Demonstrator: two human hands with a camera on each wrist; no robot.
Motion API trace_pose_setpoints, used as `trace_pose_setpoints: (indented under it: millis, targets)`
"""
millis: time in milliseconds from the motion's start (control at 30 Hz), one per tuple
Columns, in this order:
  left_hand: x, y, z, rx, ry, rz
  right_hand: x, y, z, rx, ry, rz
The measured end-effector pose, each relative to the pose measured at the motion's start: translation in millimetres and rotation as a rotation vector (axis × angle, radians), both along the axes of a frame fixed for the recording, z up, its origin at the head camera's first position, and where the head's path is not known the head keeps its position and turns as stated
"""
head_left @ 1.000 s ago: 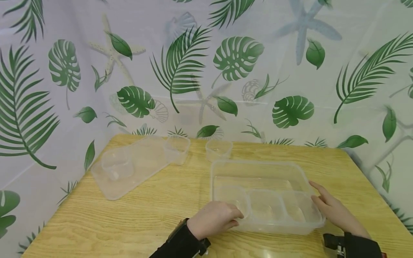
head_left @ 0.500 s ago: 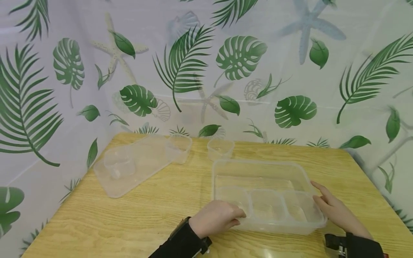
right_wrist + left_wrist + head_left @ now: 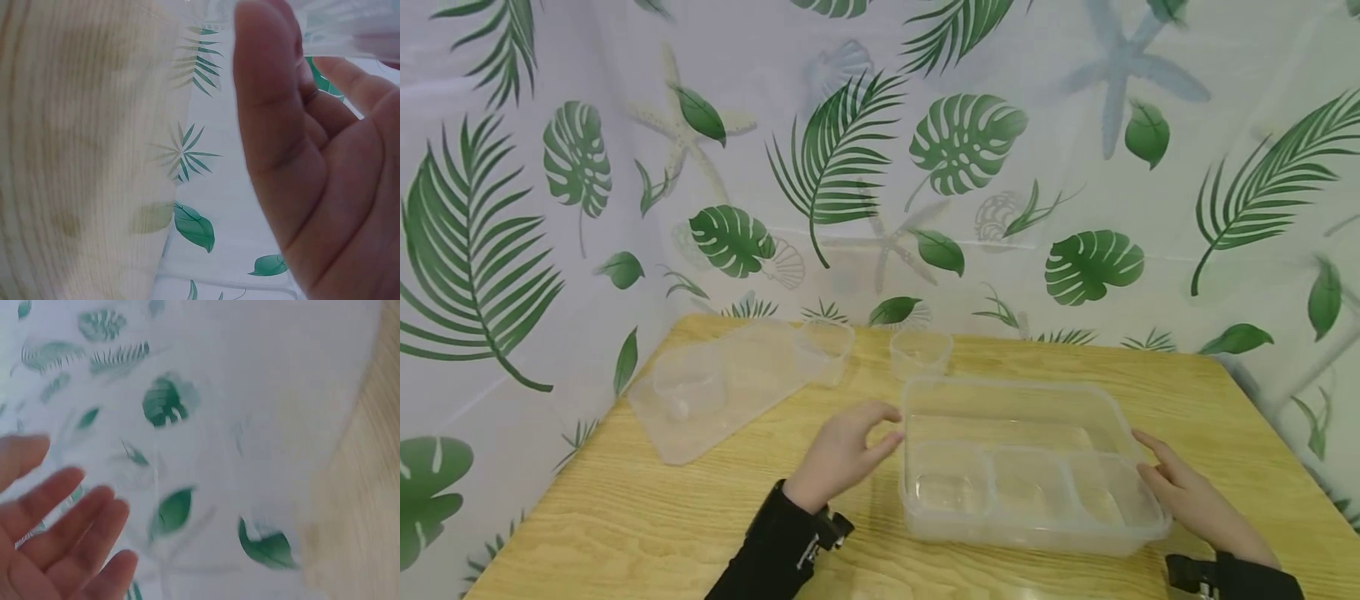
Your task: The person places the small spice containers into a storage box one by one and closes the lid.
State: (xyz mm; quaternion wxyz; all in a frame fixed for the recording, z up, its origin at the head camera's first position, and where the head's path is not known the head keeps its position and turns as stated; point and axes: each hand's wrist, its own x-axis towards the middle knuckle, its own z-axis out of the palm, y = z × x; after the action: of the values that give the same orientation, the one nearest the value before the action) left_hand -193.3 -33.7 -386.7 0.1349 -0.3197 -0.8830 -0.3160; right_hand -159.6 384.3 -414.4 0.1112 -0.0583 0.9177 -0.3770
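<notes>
A large clear plastic storage box (image 3: 1022, 540) stands on the table, with three small clear cups lined up along its near side; the left one is a cup (image 3: 951, 492). My left hand (image 3: 842, 450) is by the box's left wall, thumb and fingers spread and holding nothing; whether the fingertips touch the wall cannot be told. In the left wrist view the left hand's fingers (image 3: 94, 519) are loosely bent. At the box's right end my right hand (image 3: 1195, 500) rests its fingertips on the rim. The right wrist view shows the thumb (image 3: 269, 94) beside clear plastic.
Behind the box stands a clear cup (image 3: 921, 357). Further left a clear flat lid (image 3: 752, 375) lies on the wooden table (image 3: 700, 517), with another cup (image 3: 688, 379) on it and one cup (image 3: 825, 354) at its right edge. A leaf-print curtain (image 3: 865, 250) encloses the back.
My left hand has let go of the left cup inside the box and moved out to the box's left side. The right hand has stayed at the right end.
</notes>
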Motion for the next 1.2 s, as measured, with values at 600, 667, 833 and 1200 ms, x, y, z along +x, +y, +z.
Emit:
trace_pose_setpoints:
  millis: [600, 667, 833, 1200]
  targets:
    - [-62.8, -187.4, -42.9, 0.283, -0.137, 0.744, 2.3, 3, -2.2, 0.006, 0.020, 0.011]
    - [-50.8, -188.9, -28.0, 0.230, -0.188, 0.785, 2.3, 3, -2.6, 0.006, 0.018, 0.007]
    - [-51.2, -209.8, -35.6, 0.169, -0.253, 0.847, 1.2, 3, -2.2, 0.014, 0.020, -0.001]
    - [-52.0, -223.4, -37.1, 0.322, -0.427, 0.873, -1.1, 3, -3.2, -0.013, 0.006, -0.002]
